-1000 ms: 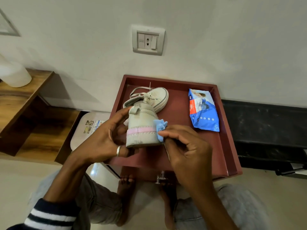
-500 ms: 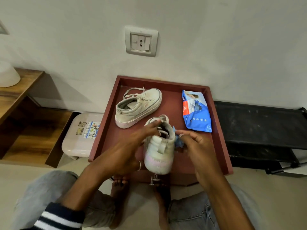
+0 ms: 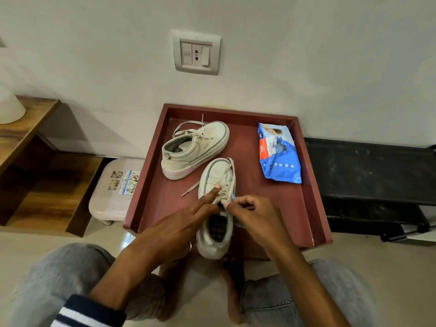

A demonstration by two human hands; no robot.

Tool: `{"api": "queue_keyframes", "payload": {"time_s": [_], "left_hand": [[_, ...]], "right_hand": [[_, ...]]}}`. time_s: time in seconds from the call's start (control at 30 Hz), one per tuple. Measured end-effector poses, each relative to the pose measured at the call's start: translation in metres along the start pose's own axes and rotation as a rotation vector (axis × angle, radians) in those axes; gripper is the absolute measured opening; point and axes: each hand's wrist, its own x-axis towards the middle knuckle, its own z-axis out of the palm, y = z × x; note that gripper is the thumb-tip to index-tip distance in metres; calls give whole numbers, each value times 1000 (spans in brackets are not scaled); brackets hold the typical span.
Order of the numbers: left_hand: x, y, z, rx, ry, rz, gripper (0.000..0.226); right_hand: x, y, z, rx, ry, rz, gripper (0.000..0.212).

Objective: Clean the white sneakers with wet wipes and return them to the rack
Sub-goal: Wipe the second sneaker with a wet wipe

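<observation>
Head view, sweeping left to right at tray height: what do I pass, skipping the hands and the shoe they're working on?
Wooden shelf → pale stool → far sneaker → wet wipes pack → black rack.

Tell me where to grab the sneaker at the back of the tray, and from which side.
Take the back sneaker by its heel collar, thumb inside the opening, from the near left. It stands upright on its sole, heel turned that way, opening up. The other sneaker, where the right hand pinches a wipe, crowds its near right side.
</observation>
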Motion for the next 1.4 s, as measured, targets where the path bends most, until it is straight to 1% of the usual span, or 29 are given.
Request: {"api": "queue_keyframes", "payload": {"time_s": [0.07,0.13,0.17,0.23,0.27,0.3,0.33,0.37,0.4,0.43,0.47,0.5,0.57,0.63,0.7,0.8,0.83,0.87,0.93,1.0,1.03,1.07,1.1,1.13,1.23,1.3,1.33,1.37,1.4], "left_hand": [[-1,1,0,-61,-37,-12,100],[-4,-3,-5,-187,-27,-18,105],[-6,-6,-6,-257,13,-40,100],[-9,-7,-10,-360,156,-141,70],[-9,-7,-11,-308,228,-201,60],[-7,-6,-12,-208,272,-256,65],[-4,-3,-11,-106,288,-296,76],[1,-2,-8,-18,273,-330,83],[5,2,-7,39,253,-355,86],[8,5,-5,68,225,-378,83],[12,6,-3,82,196,-392,76],[15,8,-2,84,164,-413,65],[21,13,-1,72,139,-463,47],[26,19,1,74,147,-495,38],[32,27,1,72,155,-510,28],[34,33,0,96,186,-513,19],[33,32,-1,108,202,-532,18],[32,30,-3,111,211,-553,17],[29,27,-6,111,206,-591,17],[27,27,-8,131,187,-604,19],[26,28,-8,138,175,-604,19],[25,28,-10,143,163,-599,20],[25,28,-10,150,152,-589,20],[25,27,-11,158,143,-579,20],[25,22,-14,161,108,-555,22],[25,20,-17,143,92,-557,25],[26,20,-19,131,89,-566,27],[26,19,-20,121,88,-574,28],[27,18,-20,114,80,-582,29]], "right_hand": [[0,2,2,-40,-25,-10,26],[3,-2,-3,-60,-19,-42,18],[6,-5,-9,-87,19,-76,14],[19,-11,-21,-222,202,-212,6],[29,-15,-24,-327,279,-317,5],[40,-20,-26,-450,299,-414,18],[53,-24,-26,-587,247,-492,36],[64,-27,-23,-728,148,-544,53],[74,-30,-21,-861,40,-574,67],[82,-31,-17,-980,-51,-591,75],[89,-30,-14,-1075,-119,-589,78],[95,-27,-13,-1132,-163,-582,77],[102,-21,-13,-1089,-161,-612,63],[106,-14,-14,-987,-102,-691,46],[105,-12,-16,-972,-73,-724,32],[96,-17,-23,-962,-26,-623,12],[91,-19,-29,-939,1,-572,10],[86,-20,-35,-911,11,-520,13],[74,-23,-42,-882,-71,-429,12],[64,-24,-41,-915,-254,-313,4],[64,-22,-40,-957,-339,-246,8],[66,-18,-41,-1014,-384,-189,14],[70,-15,-44,-1050,-360,-162,16],[74,-13,-50,-1061,-288,-155,17],[84,-18,-61,-1022,25,-225,22],[87,-30,-52,-870,240,-373,20],[88,-36,-43,-751,311,-475,15],[90,-41,-32,-649,332,-556,12],[92,-44,-20,-586,305,-612,11]]}}
